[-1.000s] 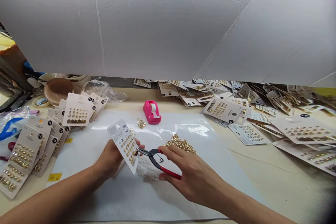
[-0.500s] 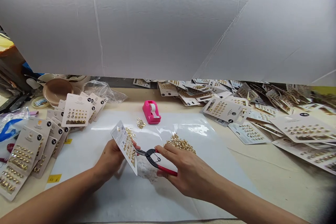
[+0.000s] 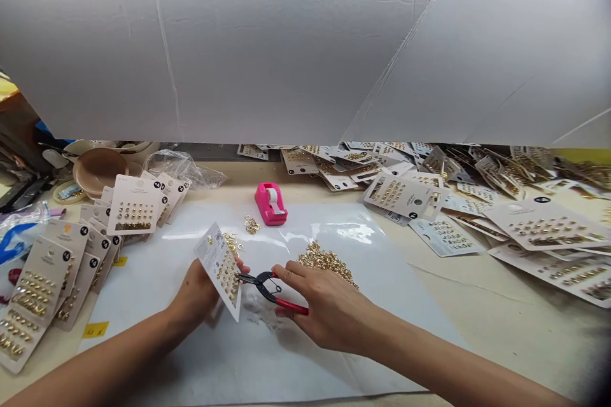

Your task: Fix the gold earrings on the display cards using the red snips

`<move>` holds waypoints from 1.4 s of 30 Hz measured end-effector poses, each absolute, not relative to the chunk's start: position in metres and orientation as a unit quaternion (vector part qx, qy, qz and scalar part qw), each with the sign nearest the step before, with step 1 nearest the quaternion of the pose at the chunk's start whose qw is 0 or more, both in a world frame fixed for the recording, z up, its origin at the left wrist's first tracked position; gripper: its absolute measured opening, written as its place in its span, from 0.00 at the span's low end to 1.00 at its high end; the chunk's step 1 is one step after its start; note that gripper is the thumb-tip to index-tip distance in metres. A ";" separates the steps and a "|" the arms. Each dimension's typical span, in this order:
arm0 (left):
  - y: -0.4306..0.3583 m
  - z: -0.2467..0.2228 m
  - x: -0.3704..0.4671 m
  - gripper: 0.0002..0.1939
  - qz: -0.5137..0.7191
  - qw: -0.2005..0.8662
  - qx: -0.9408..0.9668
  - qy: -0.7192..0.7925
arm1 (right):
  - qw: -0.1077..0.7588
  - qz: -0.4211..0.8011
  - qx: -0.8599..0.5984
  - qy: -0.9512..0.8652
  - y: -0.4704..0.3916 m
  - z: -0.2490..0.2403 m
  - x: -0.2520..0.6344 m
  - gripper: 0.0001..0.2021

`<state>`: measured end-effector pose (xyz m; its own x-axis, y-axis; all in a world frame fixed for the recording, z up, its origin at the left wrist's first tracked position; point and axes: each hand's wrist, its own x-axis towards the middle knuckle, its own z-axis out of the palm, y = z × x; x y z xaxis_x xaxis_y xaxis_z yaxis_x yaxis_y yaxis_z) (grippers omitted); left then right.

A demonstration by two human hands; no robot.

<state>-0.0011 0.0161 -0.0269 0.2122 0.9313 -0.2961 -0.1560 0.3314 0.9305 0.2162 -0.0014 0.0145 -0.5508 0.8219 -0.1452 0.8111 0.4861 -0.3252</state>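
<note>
My left hand (image 3: 200, 289) grips an earring card (image 3: 218, 267), held upright and tilted above the white sheet; most of its fingers are hidden behind the card. Rows of small gold pieces cover the card's lower half. My right hand (image 3: 315, 302) is closed round red-handled pliers (image 3: 267, 286), whose dark jaws reach the gold pieces at the card's right side. Whether the jaws grip a piece is too small to tell. Beyond my right hand lies a heap of small gold parts (image 3: 327, 257). Gold hoops (image 3: 231, 241) lie just behind the card.
A pink tape dispenser (image 3: 270, 205) stands at the back of the white sheet (image 3: 296, 369). Earring cards (image 3: 41, 299) overlap at the left; many more (image 3: 548, 222) pile up at the right. Bowls (image 3: 100, 168) and a clear plastic bag (image 3: 184, 168) sit back left. A white panel (image 3: 286, 44) hangs across the top.
The view has shifted slightly. The pliers' jaws stay at the card's right side, and both hands keep their hold.
</note>
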 end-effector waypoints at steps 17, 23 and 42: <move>0.018 -0.022 -0.001 0.14 0.422 0.731 0.361 0.397 | 0.064 0.232 -0.463 -0.853 -0.003 0.015 0.222 0.18; 0.019 -0.018 0.000 0.15 0.430 0.742 0.348 0.379 | 0.080 0.219 -0.513 -0.826 0.008 0.021 0.247 0.26; 0.024 -0.025 -0.003 0.14 0.451 0.721 0.309 0.427 | 0.148 0.071 -0.511 -0.844 0.033 -0.023 0.261 0.12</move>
<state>-0.0027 0.0240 -0.0246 0.2288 0.9131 -0.3374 -0.3860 0.4033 0.8297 0.2607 0.0326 -0.0228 -0.4339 0.8835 0.1764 0.8414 0.4674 -0.2712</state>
